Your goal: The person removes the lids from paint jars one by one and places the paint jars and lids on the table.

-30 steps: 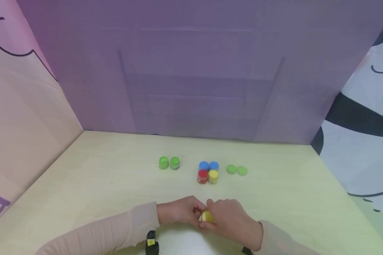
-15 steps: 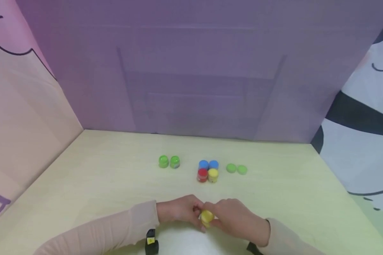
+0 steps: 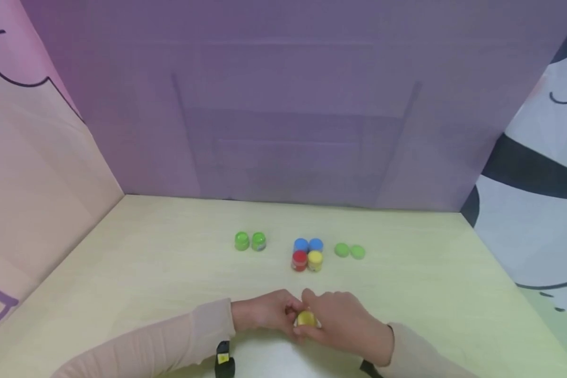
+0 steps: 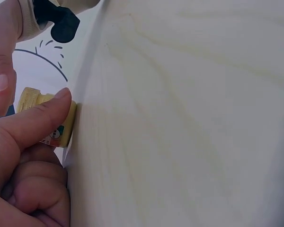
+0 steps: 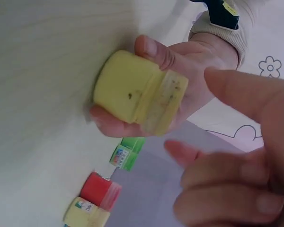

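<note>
Purple panelling point(image 3: 283, 94) rises behind a pale wood-grain table point(image 3: 160, 257), well beyond the fingers. Nearer the person, the left hand point(image 3: 270, 313) pinches a yellow jar point(image 5: 123, 87) by its wide body, thumb on one side and finger on the other. Its translucent end points into the gap between the right hand's thumb and forefinger. That right hand point(image 3: 342, 321) keeps those two spread just beside the jar, the right wrist view showing space between thumb and jar; its other fingers bend inward. Straight beyond the fingertips stand a red jar point(image 3: 300, 261) and a second yellow jar point(image 3: 315, 261), side by side, with two blue jars point(image 3: 301, 245) just behind. Farther out, left of the fingers, are two green jars point(image 3: 242, 241); two flat green discs point(image 3: 342, 250) lie beyond the right hand's knuckles.
</note>
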`<state>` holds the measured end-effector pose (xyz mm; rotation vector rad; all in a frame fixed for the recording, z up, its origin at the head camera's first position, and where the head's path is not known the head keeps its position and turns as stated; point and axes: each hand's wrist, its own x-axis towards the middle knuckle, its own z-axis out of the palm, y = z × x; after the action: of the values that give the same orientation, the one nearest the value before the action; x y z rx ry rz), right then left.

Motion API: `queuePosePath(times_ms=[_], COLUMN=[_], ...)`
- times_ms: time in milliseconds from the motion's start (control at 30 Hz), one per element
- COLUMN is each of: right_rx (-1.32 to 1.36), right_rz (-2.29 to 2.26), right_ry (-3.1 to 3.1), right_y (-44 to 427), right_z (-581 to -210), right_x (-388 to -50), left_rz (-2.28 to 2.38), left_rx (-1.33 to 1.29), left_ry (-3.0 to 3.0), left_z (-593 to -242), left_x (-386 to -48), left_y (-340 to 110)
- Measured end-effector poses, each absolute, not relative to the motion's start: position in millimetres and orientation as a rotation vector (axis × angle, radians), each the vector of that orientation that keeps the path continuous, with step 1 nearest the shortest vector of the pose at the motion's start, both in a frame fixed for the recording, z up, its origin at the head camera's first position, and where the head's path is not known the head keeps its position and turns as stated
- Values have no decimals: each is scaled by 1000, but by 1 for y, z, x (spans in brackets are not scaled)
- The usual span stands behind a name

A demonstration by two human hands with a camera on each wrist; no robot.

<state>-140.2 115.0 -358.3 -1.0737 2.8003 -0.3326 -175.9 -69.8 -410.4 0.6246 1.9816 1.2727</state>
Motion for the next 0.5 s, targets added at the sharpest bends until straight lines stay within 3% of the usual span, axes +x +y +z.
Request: queuePosePath(times_ms=[267, 500], right_rx=[-880, -918], right_rz=[-211, -215], right_ry=[2856, 2825], right_y=[110, 110], right_z=[-360, -362], right_x=[-135, -137], left_rz=[1312, 1336], left_rx=[586, 595], left_ry=[1954, 1907], left_z=[-410, -410], left_x=[-174, -175], left_y=[-70, -70])
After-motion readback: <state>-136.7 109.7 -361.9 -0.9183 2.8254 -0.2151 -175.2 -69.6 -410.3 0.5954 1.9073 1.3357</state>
